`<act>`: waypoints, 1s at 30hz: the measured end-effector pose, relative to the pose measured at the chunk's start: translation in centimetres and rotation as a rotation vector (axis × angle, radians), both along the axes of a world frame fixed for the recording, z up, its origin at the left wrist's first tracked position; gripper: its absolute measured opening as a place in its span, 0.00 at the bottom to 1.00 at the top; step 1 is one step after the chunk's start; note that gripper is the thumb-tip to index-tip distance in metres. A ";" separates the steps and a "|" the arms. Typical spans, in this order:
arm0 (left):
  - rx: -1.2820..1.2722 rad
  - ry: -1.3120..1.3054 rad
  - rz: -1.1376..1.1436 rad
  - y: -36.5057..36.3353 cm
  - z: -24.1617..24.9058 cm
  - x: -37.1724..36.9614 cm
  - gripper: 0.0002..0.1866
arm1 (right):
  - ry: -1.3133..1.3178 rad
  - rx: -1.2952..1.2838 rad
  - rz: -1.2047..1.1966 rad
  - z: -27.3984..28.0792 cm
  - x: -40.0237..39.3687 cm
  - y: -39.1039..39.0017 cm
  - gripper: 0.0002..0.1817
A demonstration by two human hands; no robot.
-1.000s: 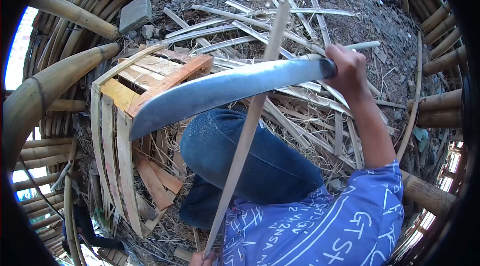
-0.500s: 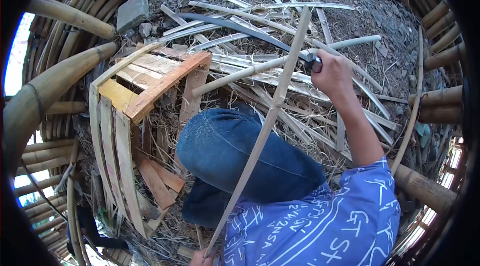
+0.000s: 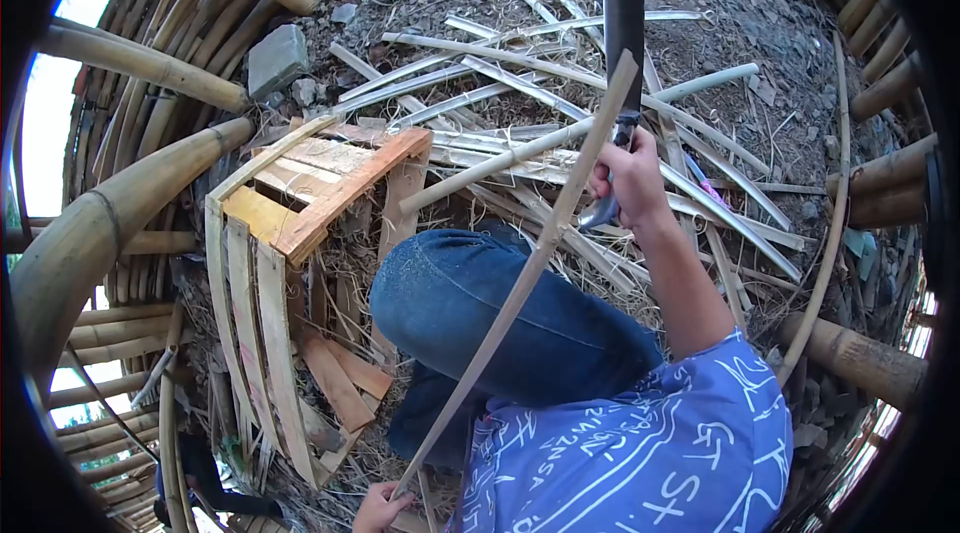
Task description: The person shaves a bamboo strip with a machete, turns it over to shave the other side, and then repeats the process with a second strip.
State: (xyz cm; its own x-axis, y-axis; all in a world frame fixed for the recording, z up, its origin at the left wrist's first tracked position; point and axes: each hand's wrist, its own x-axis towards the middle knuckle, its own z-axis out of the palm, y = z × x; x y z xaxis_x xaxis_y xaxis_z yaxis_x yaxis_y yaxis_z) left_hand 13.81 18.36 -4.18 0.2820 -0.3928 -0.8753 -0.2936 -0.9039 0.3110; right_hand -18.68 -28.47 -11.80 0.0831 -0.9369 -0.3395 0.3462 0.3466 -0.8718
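Note:
Low in the view, my left hand [image 3: 380, 509] is closed around the lower end of a long split bamboo strip [image 3: 508, 311]. The strip slants up across my bent knee, its upper tip overlapping the blade in this view. In my right hand [image 3: 640, 181] is a machete [image 3: 624, 18], gripped by its handle; the dark blade points away from me with its broad side showing. Behind the strip lies a round pale bamboo pole [image 3: 500, 155]. Many split strips [image 3: 560, 61] and thin shavings cover the ground around it.
A wooden crate [image 3: 272, 328] with slatted sides stands left of my knee. Thick bamboo poles [image 3: 75, 233] crowd the left side, and a grey block [image 3: 277, 61] lies behind the crate. More bamboo [image 3: 865, 363] lies at the right. A person's dark clothing [image 3: 215, 488] shows at lower left.
The machete has swung from pointing left to pointing away from me, and its blade has turned broadside. My right hand has dropped slightly lower. The left hand still grips the strip.

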 end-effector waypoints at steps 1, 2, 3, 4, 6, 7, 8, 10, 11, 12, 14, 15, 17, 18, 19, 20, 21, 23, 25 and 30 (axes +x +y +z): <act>0.007 -0.016 -0.028 -0.5 -0.1 0.2 0.18 | -0.015 -0.020 -0.032 0.2 0.0 -0.1 0.06; -0.021 0.017 0.011 -0.8 0.0 0.1 0.16 | -0.041 -0.006 -0.036 0.5 0.0 -0.1 0.05; -0.025 0.015 0.010 -1.2 0.3 -0.3 0.16 | -0.043 -0.010 -0.036 0.5 0.0 0.0 0.05; -0.072 -0.102 -0.062 -1.6 0.7 -0.7 0.16 | -0.008 -0.038 -0.031 0.4 0.0 0.3 0.04; -0.118 -0.221 -0.133 -2.5 1.6 -1.6 0.18 | 0.026 -0.067 -0.026 0.5 -0.1 1.0 0.04; -0.137 -0.239 -0.146 -3.1 2.1 -2.0 0.19 | 0.077 -0.115 -0.073 0.6 -0.1 1.5 0.04; -0.153 -0.256 -0.159 -3.7 2.6 -2.4 0.21 | 0.129 -0.161 -0.118 0.8 -0.2 1.9 0.06; -0.204 -0.264 -0.120 -5.0 3.6 -4.1 0.19 | 0.289 -0.295 -0.204 -0.2 -0.9 2.4 0.08; -0.258 -0.272 -0.085 -5.3 3.8 -4.5 0.18 | 0.290 -0.295 -0.200 -0.3 -1.4 2.6 0.08; -0.256 -0.270 -0.083 -5.2 3.8 -4.7 0.18 | 0.392 -0.395 -0.200 -0.1 -1.8 2.9 0.07; -0.224 -0.331 -0.197 -5.1 3.5 -4.8 0.14 | 0.569 -0.524 -0.146 1.6 -2.3 3.7 0.07; -0.225 -0.326 -0.198 -5.5 3.7 -5.1 0.14 | 0.573 -0.524 -0.147 2.9 -2.4 3.7 0.07; -0.274 -0.418 -0.214 -6.6 4.4 -6.0 0.11 | 0.842 -0.790 0.002 5.0 -2.3 3.9 0.06; -0.273 -0.416 -0.214 -6.1 4.1 -5.9 0.11 | 0.912 -0.738 0.094 5.8 -2.4 4.2 0.07; -0.286 -0.476 -0.241 -5.2 3.7 -5.6 0.11 | 0.915 -0.737 0.094 5.7 -2.4 4.1 0.07; -0.297 -0.536 -0.267 -4.6 3.4 -5.4 0.10 | 1.046 -0.809 0.130 5.6 -2.5 4.0 0.08; -0.294 -0.533 -0.267 -4.7 3.4 -5.5 0.10 | 1.177 -0.880 0.168 5.5 -2.4 3.8 0.08; -0.380 -0.649 -0.344 -4.8 3.8 -5.9 0.10 | 1.259 -0.787 0.253 5.8 -2.3 3.7 0.09; -0.377 -0.675 -0.346 -4.8 4.0 -6.3 0.10 | 1.397 -0.816 0.247 5.6 -2.3 3.3 0.08; -0.315 -0.642 -0.344 -4.6 4.3 -6.6 0.11 | 1.449 -0.888 0.235 3.6 -2.9 1.1 0.10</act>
State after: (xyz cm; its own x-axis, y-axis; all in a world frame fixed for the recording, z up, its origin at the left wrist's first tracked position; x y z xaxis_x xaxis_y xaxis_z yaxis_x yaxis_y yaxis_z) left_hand 7.26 13.74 0.16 0.5122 -0.7515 -0.4158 -0.7490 -0.6277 0.2120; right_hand -21.59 -27.37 -8.21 0.3530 -0.8787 0.3213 -0.8221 -0.4553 -0.3419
